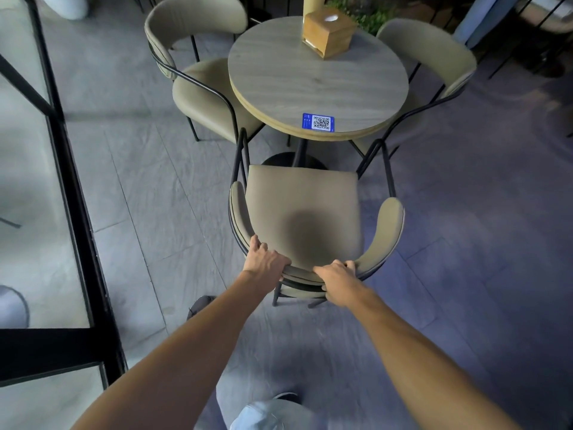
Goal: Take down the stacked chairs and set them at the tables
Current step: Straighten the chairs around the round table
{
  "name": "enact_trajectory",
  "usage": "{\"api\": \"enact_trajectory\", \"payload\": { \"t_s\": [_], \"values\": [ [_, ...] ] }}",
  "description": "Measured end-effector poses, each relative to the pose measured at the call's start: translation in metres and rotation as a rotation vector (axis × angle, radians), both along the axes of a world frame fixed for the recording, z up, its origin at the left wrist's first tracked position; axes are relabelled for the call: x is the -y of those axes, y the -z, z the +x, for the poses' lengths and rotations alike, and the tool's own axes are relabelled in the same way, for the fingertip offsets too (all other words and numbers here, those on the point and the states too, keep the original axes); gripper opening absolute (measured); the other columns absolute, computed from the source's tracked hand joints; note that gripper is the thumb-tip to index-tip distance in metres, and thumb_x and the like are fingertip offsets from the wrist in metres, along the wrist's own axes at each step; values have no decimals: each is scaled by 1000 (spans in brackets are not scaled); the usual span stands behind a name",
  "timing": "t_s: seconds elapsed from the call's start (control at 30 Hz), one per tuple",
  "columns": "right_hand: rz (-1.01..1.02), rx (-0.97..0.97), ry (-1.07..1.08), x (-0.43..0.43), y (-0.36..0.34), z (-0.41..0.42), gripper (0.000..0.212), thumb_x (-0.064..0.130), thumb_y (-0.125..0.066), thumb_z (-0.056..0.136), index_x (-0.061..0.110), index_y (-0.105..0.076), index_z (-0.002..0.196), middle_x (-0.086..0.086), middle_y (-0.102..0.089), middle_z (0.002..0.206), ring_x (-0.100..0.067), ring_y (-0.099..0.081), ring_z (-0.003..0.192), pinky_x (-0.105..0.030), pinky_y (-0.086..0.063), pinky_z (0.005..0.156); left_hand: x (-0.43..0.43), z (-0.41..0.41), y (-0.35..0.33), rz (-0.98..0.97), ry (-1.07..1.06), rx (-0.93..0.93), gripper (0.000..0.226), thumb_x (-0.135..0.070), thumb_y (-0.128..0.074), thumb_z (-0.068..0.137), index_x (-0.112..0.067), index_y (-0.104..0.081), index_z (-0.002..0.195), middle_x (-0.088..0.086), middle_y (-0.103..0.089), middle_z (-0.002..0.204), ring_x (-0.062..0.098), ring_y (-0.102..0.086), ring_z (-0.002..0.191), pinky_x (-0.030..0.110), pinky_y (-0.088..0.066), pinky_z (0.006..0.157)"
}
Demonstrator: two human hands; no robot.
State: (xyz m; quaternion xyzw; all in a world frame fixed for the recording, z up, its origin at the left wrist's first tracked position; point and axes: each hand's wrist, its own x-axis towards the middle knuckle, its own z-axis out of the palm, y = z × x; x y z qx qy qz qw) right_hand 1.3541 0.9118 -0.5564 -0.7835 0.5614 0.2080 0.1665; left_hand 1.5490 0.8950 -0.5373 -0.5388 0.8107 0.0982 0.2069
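Observation:
A beige padded chair (302, 209) with a black metal frame stands right in front of me, its seat facing the round wooden table (316, 79). It looks like a stack, with a second backrest rim showing just under the top one. My left hand (266, 259) grips the curved backrest on its left part. My right hand (336, 279) grips the same backrest a little to the right. Two more matching chairs stand at the table, one at its left (198, 76) and one at its right (434, 60).
A wooden tissue box (328, 32) and a blue QR sticker (318, 122) sit on the table. A black-framed glass partition (71, 181) runs along the left. Grey floor tiles spread around. My feet show at the bottom. Plants and other furniture stand at the back.

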Motion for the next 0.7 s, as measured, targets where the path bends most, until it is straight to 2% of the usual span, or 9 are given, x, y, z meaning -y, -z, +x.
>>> {"api": "enact_trajectory", "payload": {
  "t_s": [0.23,0.33,0.43,0.57,0.7],
  "values": [
    [1,14,-31,-6,1,-14,32,7,-64,85,23,-55,112,2,-67,111,-26,-48,110,-41,-28,88,-18,-11,3,-8,-26,-12,22,-21,-54,96,-34,-60,112,-1,-69,109,29,-53,113,51,-21,110],
    [-13,16,-19,-5,-2,-11,31,6,-64,84,23,-54,109,2,-67,110,-26,-50,108,-41,-29,89,-16,-6,5,13,-32,-58,24,-30,-55,98,-36,-59,121,-1,-68,117,30,-50,120,57,-10,117],
    [-20,10,7,-4,-2,-8,30,0,-59,84,23,-50,101,0,-67,107,-27,-50,107,-40,-29,89,-10,-3,5,75,-34,-80,27,-30,-57,99,-37,-58,125,-1,-66,120,32,-46,126,63,-1,118],
    [-80,27,45,-4,-1,3,32,-5,-53,84,24,-42,92,-1,-67,102,-28,-51,107,-40,-30,90,-1,6,8,46,-14,-92,23,-30,-61,96,-38,-59,118,-4,-67,113,31,-50,122,61,-7,117],
    [-78,24,47,-5,1,4,29,-2,-58,83,21,-51,100,-2,-67,105,-28,-51,108,-41,-31,91,-1,8,11,31,-1,-98,26,-32,-61,96,-39,-59,121,-6,-67,115,29,-51,120,59,-8,117]
  ]
}}
